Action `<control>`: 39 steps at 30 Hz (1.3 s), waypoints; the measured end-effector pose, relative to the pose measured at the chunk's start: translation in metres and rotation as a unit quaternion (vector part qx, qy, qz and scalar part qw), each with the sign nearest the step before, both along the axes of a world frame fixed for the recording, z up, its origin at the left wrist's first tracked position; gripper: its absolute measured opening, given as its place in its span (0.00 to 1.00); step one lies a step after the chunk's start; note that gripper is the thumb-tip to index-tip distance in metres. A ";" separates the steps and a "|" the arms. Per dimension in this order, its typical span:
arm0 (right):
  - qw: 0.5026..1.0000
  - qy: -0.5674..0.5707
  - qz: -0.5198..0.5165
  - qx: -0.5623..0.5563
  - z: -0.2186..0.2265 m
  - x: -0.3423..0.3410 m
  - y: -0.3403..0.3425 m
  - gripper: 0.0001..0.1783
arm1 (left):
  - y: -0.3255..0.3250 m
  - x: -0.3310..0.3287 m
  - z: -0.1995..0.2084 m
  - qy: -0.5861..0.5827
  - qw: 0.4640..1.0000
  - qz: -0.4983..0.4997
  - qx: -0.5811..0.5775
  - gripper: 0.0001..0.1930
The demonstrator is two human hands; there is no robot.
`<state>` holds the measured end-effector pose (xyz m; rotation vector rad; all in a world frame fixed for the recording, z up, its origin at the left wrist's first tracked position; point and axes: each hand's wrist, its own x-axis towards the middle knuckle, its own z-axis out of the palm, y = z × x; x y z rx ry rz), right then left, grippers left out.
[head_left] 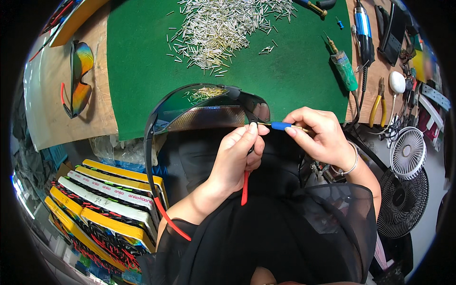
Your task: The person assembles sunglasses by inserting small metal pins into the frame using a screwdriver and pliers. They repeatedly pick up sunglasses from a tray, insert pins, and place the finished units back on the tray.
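My left hand is closed round black wrap-around sunglasses, gripping them near a hinge. Red tips finish both temples; one temple hangs down below my left fingers, while the other arcs past my left forearm. Pinched in my right hand is a slim hand tool with a blue grip and a brass-coloured shaft. Its thin end points left and meets the frame beside my left thumb. My fingers hide the exact contact spot. Through the lens I see loose pins on the green mat.
A heap of small metal pins covers the far part of the green mat. Another pair of sunglasses lies left. To the right are a green-handled tool, yellow pliers and fans. Boxes of glasses stand lower left.
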<state>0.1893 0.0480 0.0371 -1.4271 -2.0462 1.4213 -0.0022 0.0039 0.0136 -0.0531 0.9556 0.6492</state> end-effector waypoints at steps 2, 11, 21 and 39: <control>1.000 0.005 -0.008 0.004 -0.001 0.000 -0.001 0.06 | 0.000 0.000 0.000 -0.002 1.000 0.000 0.002 0.12; 1.000 -0.009 -0.012 -0.009 0.003 -0.003 0.001 0.05 | -0.001 0.004 0.000 0.008 1.000 0.008 0.014 0.13; 1.000 -0.005 -0.023 -0.005 -0.002 -0.002 -0.002 0.05 | -0.002 0.003 0.000 -0.005 1.000 0.013 0.013 0.13; 0.986 -0.091 0.106 0.090 0.019 -0.021 0.010 0.09 | 0.001 -0.002 -0.011 -0.046 0.999 -0.005 0.025 0.16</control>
